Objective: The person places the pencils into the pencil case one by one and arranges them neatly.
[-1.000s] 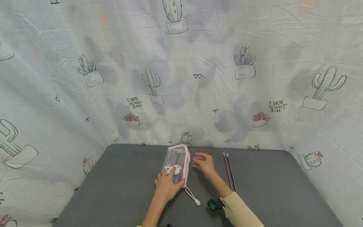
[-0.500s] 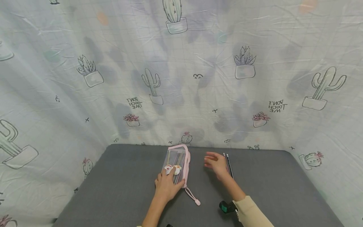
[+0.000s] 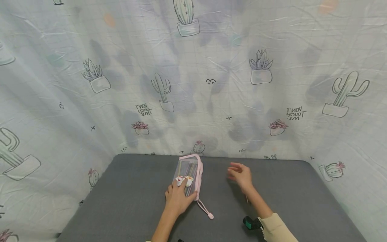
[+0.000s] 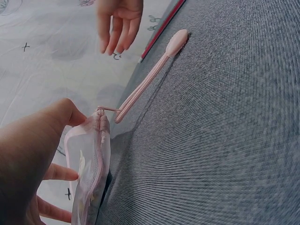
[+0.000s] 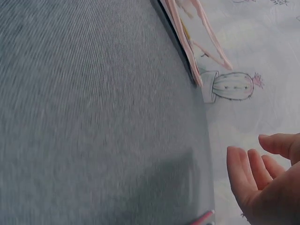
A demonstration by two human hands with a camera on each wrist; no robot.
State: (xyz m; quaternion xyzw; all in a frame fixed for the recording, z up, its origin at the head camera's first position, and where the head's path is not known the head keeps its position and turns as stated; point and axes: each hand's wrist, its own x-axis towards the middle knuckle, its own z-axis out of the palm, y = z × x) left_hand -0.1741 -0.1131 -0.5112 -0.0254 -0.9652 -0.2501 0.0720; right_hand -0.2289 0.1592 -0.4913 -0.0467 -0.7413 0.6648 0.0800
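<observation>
A clear pencil case (image 3: 198,179) with pink trim and a pink zip lies on the grey table, with long thin pencil-like sticks inside. My left hand (image 3: 177,198) holds its near half, fingers spread over the top and thumb at the zip edge. In the left wrist view the thumb touches the corner near the zip pull (image 4: 176,43). My right hand (image 3: 242,176) hovers to the right, fingers loosely bent, nothing between them. Hand and forearm hide most of the loose pencils in the head view. A red pencil (image 4: 161,30) shows in the left wrist view, and pencil ends (image 5: 205,217) in the right wrist view.
The grey tabletop (image 3: 133,195) ends at the back against a pale curtain (image 3: 211,101) printed with cacti. A pink looped strap (image 3: 204,206) trails from the case toward me. A black wrist device (image 3: 251,223) sits by my right sleeve.
My right hand has moved right, away from the pencil case and over the loose pencils, which it now mostly covers in the head view. The left hand and case stay in place.
</observation>
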